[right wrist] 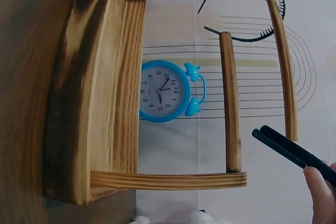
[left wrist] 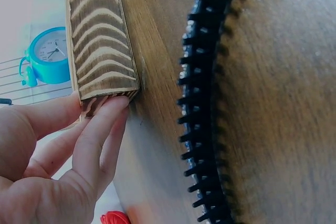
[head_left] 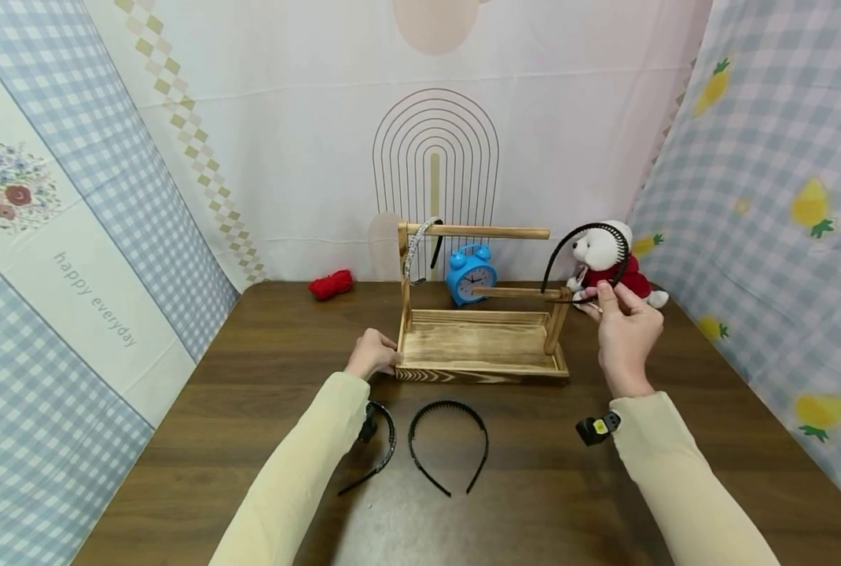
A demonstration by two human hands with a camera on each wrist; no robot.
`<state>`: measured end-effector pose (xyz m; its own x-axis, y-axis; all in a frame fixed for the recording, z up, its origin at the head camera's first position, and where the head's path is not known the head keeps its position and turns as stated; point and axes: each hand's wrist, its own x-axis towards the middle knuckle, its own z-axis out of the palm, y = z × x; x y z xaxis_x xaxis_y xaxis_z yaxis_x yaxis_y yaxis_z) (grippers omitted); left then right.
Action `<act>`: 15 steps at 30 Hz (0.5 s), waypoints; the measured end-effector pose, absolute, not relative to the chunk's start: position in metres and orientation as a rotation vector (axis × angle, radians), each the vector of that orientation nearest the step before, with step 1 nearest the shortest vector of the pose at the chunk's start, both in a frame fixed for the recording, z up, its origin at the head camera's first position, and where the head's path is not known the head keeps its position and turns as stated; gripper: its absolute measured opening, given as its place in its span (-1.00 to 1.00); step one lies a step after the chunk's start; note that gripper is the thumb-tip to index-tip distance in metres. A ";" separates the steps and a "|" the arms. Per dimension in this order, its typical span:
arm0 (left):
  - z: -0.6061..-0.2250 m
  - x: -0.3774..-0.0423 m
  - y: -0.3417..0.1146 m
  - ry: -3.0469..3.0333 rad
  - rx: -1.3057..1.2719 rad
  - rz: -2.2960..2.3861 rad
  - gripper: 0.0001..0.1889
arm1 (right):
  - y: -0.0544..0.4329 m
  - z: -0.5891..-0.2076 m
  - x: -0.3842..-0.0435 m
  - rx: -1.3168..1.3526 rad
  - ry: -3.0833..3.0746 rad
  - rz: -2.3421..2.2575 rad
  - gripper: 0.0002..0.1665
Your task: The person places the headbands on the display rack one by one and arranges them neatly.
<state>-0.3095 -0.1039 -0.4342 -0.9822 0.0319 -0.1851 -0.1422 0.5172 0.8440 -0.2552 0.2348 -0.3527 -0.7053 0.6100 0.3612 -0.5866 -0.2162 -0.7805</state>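
As the right hand [head_left: 629,330] pinches a black toothed headband [right wrist: 289,144] between thumb and fingers, the relation to watch is between this band and the free end of the upper rod [head_left: 491,232] of the wooden stand [head_left: 482,376]. That rod has its long axis from left to right; it is fixed at the left post [head_left: 404,267], and its free end points toward the right hand — the nearer of the 2 hands. The held band is near this end, to its right, and the right wrist view shows a gap, so they are not touching. From the right fingertips the band rises as an arch and goes over to the left; its 2 tips seem directed left and downward, to the stand. The lower rod [head_left: 508,292] is also near, but its free end points left, away from the right hand.

On the far side, the left hand [head_left: 371,354] grips the front left corner of the stand's tray — this may keep it steady. Near the left post, 1 silvery headband [head_left: 413,250] hangs on the upper rod. On the table [head_left: 215,440], before the stand, lie a middle headband [head_left: 448,405] and a left headband [head_left: 392,440].
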 end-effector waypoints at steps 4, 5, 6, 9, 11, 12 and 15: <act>-0.433 -0.309 -0.104 2.579 -0.103 1.454 -0.73 | 0.236 -0.350 -0.260 -0.032 -1.255 1.976 -0.86; -0.433 -0.309 -0.104 2.579 -0.103 1.456 -0.73 | 0.237 -0.349 -0.261 -0.031 -1.260 1.970 -0.87; -0.433 -0.309 -0.104 2.579 -0.103 1.457 -0.73 | 0.237 -0.349 -0.263 -0.031 -1.259 1.971 -0.87; -0.433 -0.308 -0.104 2.573 -0.087 1.466 -0.71 | 0.238 -0.347 -0.267 -0.040 -1.243 1.982 -0.86; -0.433 -0.308 -0.104 2.566 -0.080 1.471 -0.70 | 0.238 -0.347 -0.270 -0.050 -1.227 1.987 -0.82; -0.433 -0.308 -0.104 2.562 -0.079 1.474 -0.69 | 0.238 -0.347 -0.271 -0.055 -1.227 1.984 -0.79; -0.433 -0.308 -0.105 2.561 -0.082 1.474 -0.70 | 0.236 -0.347 -0.276 -0.080 -1.263 1.951 -0.69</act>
